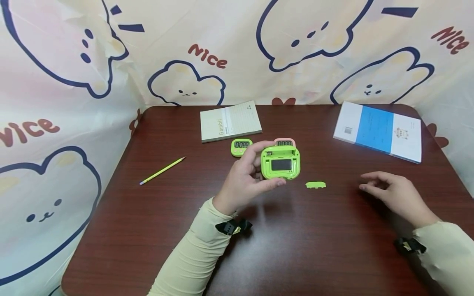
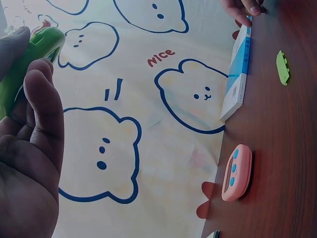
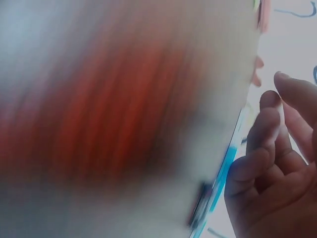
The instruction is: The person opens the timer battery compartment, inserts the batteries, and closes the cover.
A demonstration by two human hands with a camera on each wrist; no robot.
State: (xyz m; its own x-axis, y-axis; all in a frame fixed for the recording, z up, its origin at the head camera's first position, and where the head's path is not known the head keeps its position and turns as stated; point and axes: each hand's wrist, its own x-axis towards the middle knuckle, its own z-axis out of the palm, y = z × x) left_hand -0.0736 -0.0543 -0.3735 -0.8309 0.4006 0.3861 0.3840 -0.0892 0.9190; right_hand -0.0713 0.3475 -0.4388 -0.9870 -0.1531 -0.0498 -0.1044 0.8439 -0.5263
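Note:
My left hand (image 1: 244,179) holds a green digital timer (image 1: 280,169) above the table, thumb below and index finger at the top. Its back faces the head camera, with the battery compartment uncovered. In the left wrist view the timer (image 2: 37,62) shows edge-on between thumb and fingers. On the table to its right lies a small green battery cover (image 1: 316,185). My right hand (image 1: 401,197) is low over the table's right side, its fingers loosely bent around nothing visible. A small dark object (image 3: 200,204), too blurred to name, appears near it in the right wrist view.
Behind the held timer are another green timer (image 1: 241,146) and a pink timer (image 1: 284,142), partly hidden. A notebook (image 1: 231,121) lies at the back, a blue-and-white book (image 1: 378,130) at back right, and a pencil (image 1: 162,171) at left. Patterned cloth (image 1: 237,82) encloses the table.

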